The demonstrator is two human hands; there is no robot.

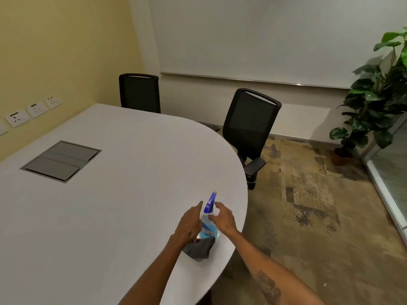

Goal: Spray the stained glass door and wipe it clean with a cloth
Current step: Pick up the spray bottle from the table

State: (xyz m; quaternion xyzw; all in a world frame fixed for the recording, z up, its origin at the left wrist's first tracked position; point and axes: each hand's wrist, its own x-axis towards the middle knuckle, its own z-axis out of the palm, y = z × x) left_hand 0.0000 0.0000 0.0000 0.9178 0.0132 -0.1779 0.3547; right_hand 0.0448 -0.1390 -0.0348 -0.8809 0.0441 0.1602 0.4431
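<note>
Left forearm (pixel 152 271): nearest the camera, entering from 6 o'clock and reaching toward the table's rounded end.
Right forearm (pixel 264 267): enters from 5 o'clock over the floor; a dark tattoo shows on it.
Left hand (pixel 191 223): fingers loosely extended, gripping nothing; it lies against the left side of the spray bottle, above the cloth.
Right hand (pixel 222 217): fingers spread and slightly curled beside the bottle's neck, on its right side; not closed around it. Contact with the bottle cannot be confirmed.
Spray bottle (pixel 208 225): upright on the table near its rounded edge, between the two hands; clear body with blue liquid, blue trigger head pointing toward 12 o'clock.
Cloth (pixel 201 249): grey, bunched, lying on the table at 6 o'clock of the bottle, touching its base.
Table (pixel 110 194): white, with a rounded end at 3 o'clock; a grey hatch (pixel 61 160) is set in its top at 10 o'clock of the bottle.
Chairs: one black mesh chair (pixel 139 93) at 12 o'clock of the table, another (pixel 251 128) at 2 o'clock.
Plant (pixel 378 102): potted, at 3 o'clock, beside a glass panel (pixel 394 172) at the frame's right edge.
Wall sockets (pixel 33 112): a row at 9 o'clock.
</note>
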